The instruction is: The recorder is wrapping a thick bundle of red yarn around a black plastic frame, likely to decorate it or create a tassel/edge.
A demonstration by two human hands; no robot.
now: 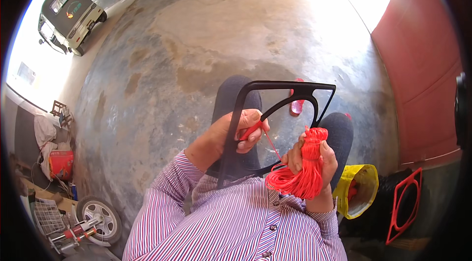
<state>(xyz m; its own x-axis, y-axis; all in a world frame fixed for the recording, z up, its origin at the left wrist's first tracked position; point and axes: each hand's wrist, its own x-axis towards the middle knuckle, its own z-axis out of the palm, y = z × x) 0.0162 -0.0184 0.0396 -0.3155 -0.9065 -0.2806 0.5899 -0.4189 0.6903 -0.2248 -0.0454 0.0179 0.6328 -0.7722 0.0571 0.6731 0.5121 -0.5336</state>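
Observation:
A black frame (290, 85) with a curved inner ring stands over my lap. My left hand (242, 132) is closed on the ring's left side, where red cord wrapping (251, 130) covers a short stretch. From there one taut strand runs down to the right, toward my right hand (329, 159). That hand grips a thick bundle of red cord (309, 172), bound at its neck with loops hanging below. The bundle hides part of the right palm. Behind the bundle, the frame's lower right part is out of sight.
To my right stands a yellow bag (372, 189) with something red inside, beside a red frame (413, 202) with a rounded opening. A red shoe (297, 105) shows beyond the black frame. Lower left are a spoked wheel (116, 221) and a red box (61, 163); a three-wheeled vehicle (64, 13) is far left.

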